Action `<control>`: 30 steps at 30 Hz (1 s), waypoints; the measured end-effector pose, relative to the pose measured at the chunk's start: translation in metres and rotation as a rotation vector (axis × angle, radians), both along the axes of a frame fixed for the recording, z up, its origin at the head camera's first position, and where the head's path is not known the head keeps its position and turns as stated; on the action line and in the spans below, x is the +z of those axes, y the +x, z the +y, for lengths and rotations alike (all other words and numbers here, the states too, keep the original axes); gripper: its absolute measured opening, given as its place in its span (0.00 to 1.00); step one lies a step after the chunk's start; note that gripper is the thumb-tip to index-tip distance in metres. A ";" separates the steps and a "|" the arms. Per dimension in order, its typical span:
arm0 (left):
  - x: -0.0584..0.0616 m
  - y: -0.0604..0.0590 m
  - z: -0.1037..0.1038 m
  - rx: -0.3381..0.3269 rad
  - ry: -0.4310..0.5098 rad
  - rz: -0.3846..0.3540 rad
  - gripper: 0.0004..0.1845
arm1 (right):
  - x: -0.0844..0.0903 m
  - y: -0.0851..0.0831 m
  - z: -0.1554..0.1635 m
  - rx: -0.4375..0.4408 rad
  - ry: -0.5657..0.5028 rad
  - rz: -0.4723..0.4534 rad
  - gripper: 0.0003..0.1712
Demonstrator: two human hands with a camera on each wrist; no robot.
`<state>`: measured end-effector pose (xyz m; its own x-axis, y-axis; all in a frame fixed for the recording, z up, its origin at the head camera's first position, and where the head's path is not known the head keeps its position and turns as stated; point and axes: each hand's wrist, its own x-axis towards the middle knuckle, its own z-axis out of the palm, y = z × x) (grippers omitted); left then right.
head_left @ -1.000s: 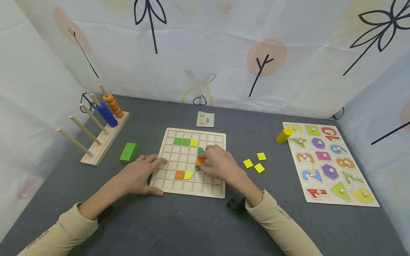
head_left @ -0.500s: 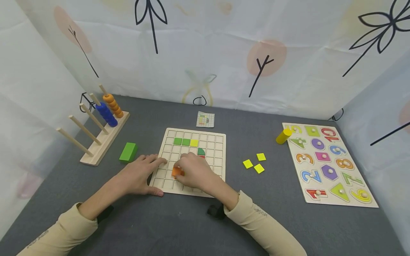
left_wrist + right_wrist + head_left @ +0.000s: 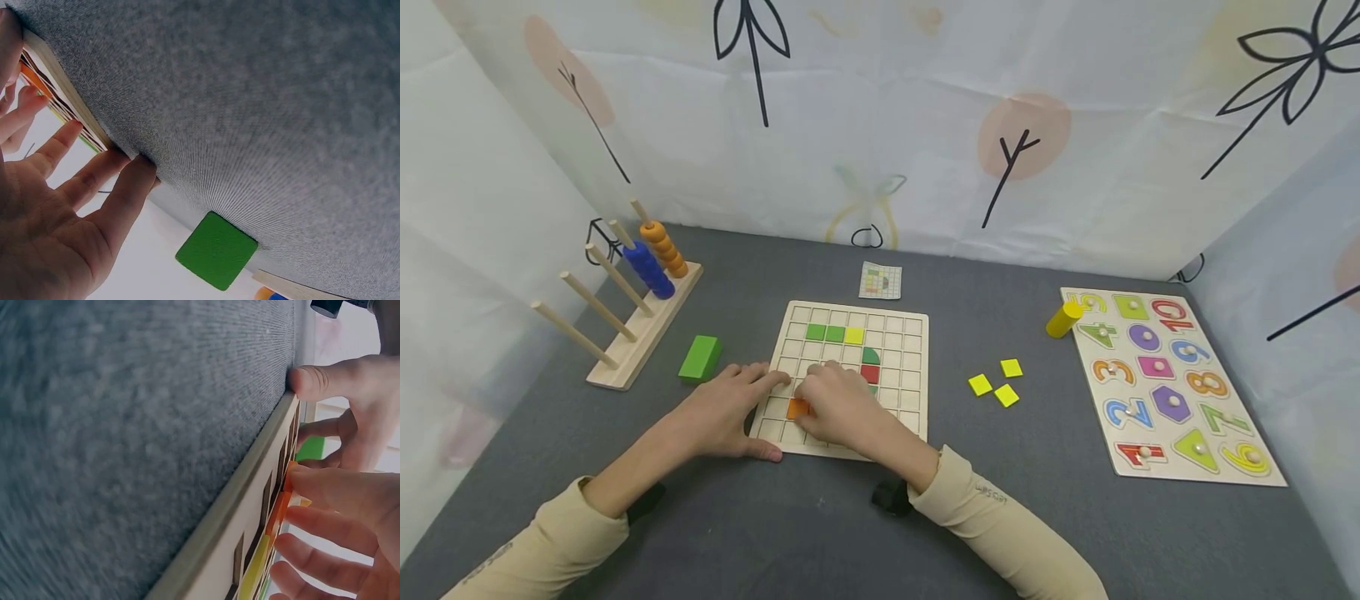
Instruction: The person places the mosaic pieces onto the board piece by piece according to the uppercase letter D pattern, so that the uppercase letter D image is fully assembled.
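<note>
Since the earliest frame, the right hand [image 3: 844, 407] has crossed leftward over the grid board [image 3: 910, 358], bringing an orange tile [image 3: 797, 408] from beside the red tile [image 3: 870, 373] to the near-left part of the grid; the left hand [image 3: 724, 408] keeps its place.

It seems to be the step of setting this tile into its cell. The right thumb and index finger pinch it at the board's surface, while the left fingers are spread and relaxed, resting at the left edge, probably to steady the board. Judging from this, the next move calls for a light press, then a careful release which does not disturb the neighbours. Whether the tile already sits flat cannot be told for certain, because the thumb covers part of it.

The right wrist view shows what the head view hides under the hand: a second orange tile [image 3: 278, 515] and a yellow piece [image 3: 254, 567] follow in the same row. The left wrist view gives the left palm and one face of the green block [image 3: 216, 251]. Only the head view shows the pattern card [image 3: 880, 281] and three loose yellow tiles [image 3: 980, 384].
</note>
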<state>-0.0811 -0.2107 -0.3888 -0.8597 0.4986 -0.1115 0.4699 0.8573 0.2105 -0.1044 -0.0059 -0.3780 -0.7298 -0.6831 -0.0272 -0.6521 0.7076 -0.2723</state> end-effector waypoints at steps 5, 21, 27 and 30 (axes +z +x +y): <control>0.002 0.000 0.001 0.003 -0.005 -0.003 0.54 | 0.000 0.001 0.000 -0.042 0.011 0.018 0.10; 0.001 0.000 0.001 0.002 -0.002 0.002 0.54 | -0.001 -0.001 -0.001 -0.063 -0.029 -0.004 0.06; 0.001 0.000 0.002 0.005 -0.009 -0.003 0.55 | 0.001 0.001 0.003 -0.075 -0.027 0.014 0.11; 0.001 0.000 0.002 0.004 -0.011 0.000 0.55 | 0.003 0.000 0.009 -0.087 -0.036 0.016 0.12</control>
